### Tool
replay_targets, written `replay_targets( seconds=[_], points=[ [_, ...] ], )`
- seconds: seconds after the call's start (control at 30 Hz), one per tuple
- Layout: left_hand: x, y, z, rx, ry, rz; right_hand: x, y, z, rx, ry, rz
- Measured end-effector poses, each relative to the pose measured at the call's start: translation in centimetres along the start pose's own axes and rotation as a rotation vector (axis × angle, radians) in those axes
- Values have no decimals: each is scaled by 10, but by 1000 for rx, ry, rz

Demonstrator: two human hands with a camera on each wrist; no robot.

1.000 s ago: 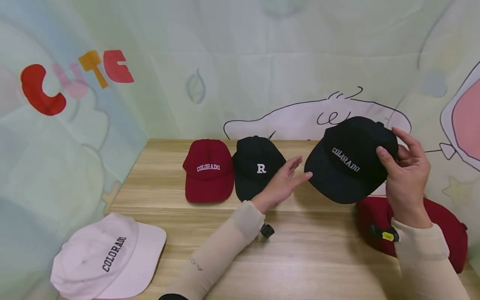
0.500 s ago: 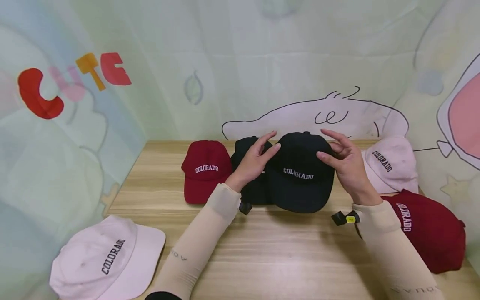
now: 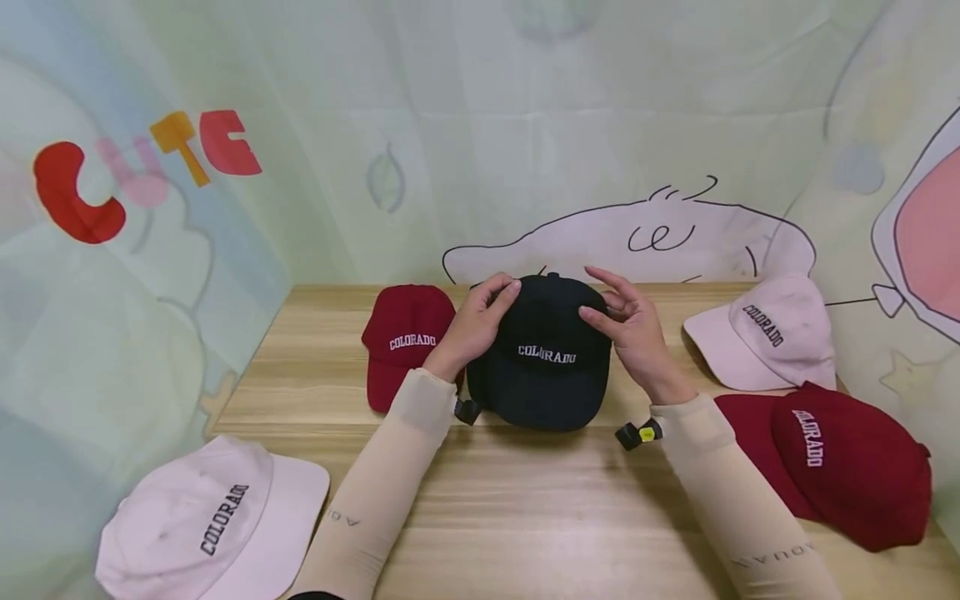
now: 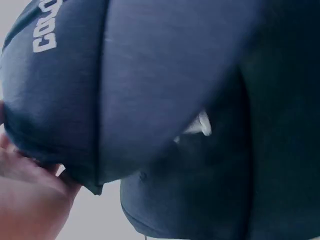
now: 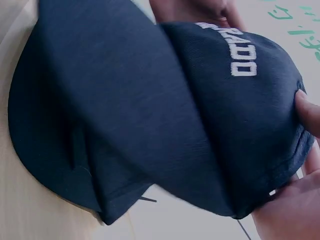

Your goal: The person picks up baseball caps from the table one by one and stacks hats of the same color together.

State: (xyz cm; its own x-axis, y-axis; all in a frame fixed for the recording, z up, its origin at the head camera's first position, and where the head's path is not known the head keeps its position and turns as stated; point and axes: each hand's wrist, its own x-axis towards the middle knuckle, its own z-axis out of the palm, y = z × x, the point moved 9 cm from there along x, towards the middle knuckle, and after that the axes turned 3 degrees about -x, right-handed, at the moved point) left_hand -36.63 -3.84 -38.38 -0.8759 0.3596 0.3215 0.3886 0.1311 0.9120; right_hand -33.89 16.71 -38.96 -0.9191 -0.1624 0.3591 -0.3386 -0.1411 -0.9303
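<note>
My two hands hold a black baseball cap with white COLORADO lettering (image 3: 555, 392), brim facing me. My left hand (image 3: 471, 327) grips its left side, thumb in front. On the other side my right hand (image 3: 633, 333) pinches the crown's edge, thumb in front and index finger raised. Behind and below is a second black cap (image 5: 42, 145), mostly hidden in the head view; a bit of its white emblem (image 4: 202, 124) shows in the left wrist view. To the left a dark red COLORADO cap (image 3: 408, 321) lies on the table, partly behind my left hand.
A pale pink cap (image 3: 187, 517) lies at the table's front left. Another pink cap (image 3: 783, 329) sits back right, behind a second dark red cap (image 3: 855, 467) near the right edge. Printed curtains (image 3: 337, 167) stand behind the wooden table (image 3: 525, 517).
The black COLORADO cap has come left and turned upright, from the right hand alone into both hands, and now covers the R cap. The right arm's shift uncovers the right-hand pink and red caps.
</note>
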Motion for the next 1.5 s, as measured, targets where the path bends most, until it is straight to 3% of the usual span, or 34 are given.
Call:
replay_targets(
  seconds=[0.13, 0.37, 0.5, 0.93, 1.1, 1.33, 1.5],
  points=[
    [-4, -8, -7, -17, 39, -16, 6, 10, 6, -66, 16, 7],
    [-9, -36, -17, -245, 77, -127, 13, 30, 5, -151, 65, 36],
    [-9, -49, -25, -315, 115, -149, 14, 43, 6, -153, 74, 71],
    [-11, -74, -37, -339, 173, -204, 16, 61, 13, -198, 96, 132],
    [-12, -80, -38, -275, 232, -221, 18, 68, 12, -221, 119, 152],
    [-14, -86, -40, -67, 275, -222, 18, 80, 10, -281, 163, 207],
    [-19, -81, -37, 104, 300, -217, 17, 84, 9, -324, 216, 209]
  ],
)
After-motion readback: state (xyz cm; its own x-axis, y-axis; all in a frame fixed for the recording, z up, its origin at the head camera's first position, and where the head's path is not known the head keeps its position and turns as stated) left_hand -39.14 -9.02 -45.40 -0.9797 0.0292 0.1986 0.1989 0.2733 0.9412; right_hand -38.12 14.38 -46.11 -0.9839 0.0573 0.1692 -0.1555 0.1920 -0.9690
